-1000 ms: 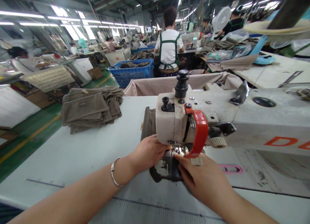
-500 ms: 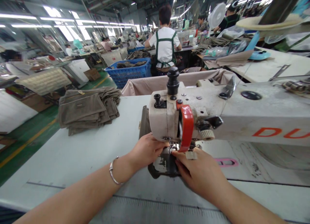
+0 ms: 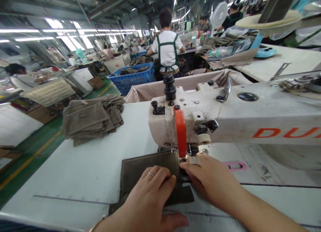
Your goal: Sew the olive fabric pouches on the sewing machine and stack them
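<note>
My left hand lies over a flat brown fabric piece with a stitched edge. Its fingers are a little bent and its thumb stands apart. The fabric reaches from the tabletop to the needle area of a white sewing machine with a red guard. Close to the needle, my right hand has its fingers drawn together at the fabric's right edge. Its fingertips are partly hidden. A darker strip shows under the left hand, toward the front of the table.
A stack of brown fabric pouches lies at the table's left. Behind the machine hangs a pinkish cloth bin, with a blue crate beyond it. A person sits ahead, back turned. A pink oval item lies under the machine arm.
My left hand has moved from the needle toward me and now lies on the fabric. The fabric piece has come out from behind the machine head to its front left. My right hand stays near the needle.
</note>
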`<state>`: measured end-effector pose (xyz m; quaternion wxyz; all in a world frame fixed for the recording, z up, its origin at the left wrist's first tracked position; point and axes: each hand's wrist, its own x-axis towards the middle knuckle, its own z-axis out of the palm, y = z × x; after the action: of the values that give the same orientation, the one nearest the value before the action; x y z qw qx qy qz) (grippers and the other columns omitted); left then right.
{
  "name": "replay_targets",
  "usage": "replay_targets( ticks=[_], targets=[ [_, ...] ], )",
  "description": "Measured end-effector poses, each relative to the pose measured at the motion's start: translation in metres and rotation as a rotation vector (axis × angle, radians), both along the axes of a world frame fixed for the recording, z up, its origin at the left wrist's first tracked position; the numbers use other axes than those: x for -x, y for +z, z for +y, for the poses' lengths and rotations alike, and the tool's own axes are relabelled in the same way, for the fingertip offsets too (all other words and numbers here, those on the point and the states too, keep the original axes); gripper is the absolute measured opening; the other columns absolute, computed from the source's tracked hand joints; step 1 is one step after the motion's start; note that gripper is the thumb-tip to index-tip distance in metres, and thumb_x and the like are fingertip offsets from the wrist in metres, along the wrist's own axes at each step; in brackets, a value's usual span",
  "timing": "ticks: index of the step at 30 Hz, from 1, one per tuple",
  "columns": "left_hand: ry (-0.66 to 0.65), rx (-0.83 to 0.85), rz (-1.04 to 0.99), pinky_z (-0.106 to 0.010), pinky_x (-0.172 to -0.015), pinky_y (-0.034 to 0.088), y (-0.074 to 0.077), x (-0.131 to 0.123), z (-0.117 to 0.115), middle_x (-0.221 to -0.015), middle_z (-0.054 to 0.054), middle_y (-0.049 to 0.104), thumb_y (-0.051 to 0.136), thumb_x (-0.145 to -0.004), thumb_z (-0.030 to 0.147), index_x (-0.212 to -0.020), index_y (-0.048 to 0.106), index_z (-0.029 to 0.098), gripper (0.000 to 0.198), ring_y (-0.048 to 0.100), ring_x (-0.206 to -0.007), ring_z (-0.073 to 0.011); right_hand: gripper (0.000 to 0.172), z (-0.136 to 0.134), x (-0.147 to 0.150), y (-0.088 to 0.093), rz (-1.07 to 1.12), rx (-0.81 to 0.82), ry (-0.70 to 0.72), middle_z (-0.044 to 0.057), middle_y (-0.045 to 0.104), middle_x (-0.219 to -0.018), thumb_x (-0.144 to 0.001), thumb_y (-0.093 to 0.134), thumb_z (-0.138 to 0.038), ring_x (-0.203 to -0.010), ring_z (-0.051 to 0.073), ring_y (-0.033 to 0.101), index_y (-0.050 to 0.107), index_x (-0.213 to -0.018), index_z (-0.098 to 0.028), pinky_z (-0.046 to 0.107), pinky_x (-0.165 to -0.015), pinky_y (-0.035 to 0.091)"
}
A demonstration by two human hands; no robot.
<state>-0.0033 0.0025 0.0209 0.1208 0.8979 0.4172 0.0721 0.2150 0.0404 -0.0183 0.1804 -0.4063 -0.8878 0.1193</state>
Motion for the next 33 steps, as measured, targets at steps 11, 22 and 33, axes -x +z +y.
replay_targets(
  ticks=[11,22,33],
  targets=[
    [-0.017,-0.164,-0.102,-0.050,-0.097,0.051,-0.021,-0.004,-0.011,-0.123,-0.011,0.062,0.064,-0.083,0.023,-0.118,0.060,0.016,0.036,0.057,-0.110,-0.0298,0.027,0.000,-0.003,0.004,-0.011,0.060,0.083,0.006,0.062,-0.097,-0.088,0.050,-0.013,-0.092,0.023,0.056,0.065,-0.107,-0.024,0.040,-0.080,0.047],
    [-0.113,-0.149,-0.183,-0.042,-0.101,0.049,-0.022,-0.007,-0.006,-0.111,-0.009,0.067,0.054,-0.088,0.022,-0.114,0.063,0.017,0.028,0.060,-0.108,-0.0249,0.035,-0.004,0.000,0.002,0.040,-0.008,0.120,0.006,0.067,-0.111,-0.085,0.046,-0.007,-0.103,0.024,0.060,0.064,-0.111,-0.021,0.046,-0.092,0.047],
    [-0.065,-0.046,-0.221,-0.041,-0.105,0.045,-0.019,-0.009,0.007,-0.115,-0.008,0.063,0.058,-0.085,0.017,-0.117,0.061,0.017,0.032,0.057,-0.107,-0.0237,0.040,-0.001,0.000,-0.005,0.055,-0.003,0.061,0.010,0.066,-0.112,-0.084,0.045,-0.007,-0.104,0.026,0.060,0.063,-0.116,-0.021,0.048,-0.088,0.050]
  ],
)
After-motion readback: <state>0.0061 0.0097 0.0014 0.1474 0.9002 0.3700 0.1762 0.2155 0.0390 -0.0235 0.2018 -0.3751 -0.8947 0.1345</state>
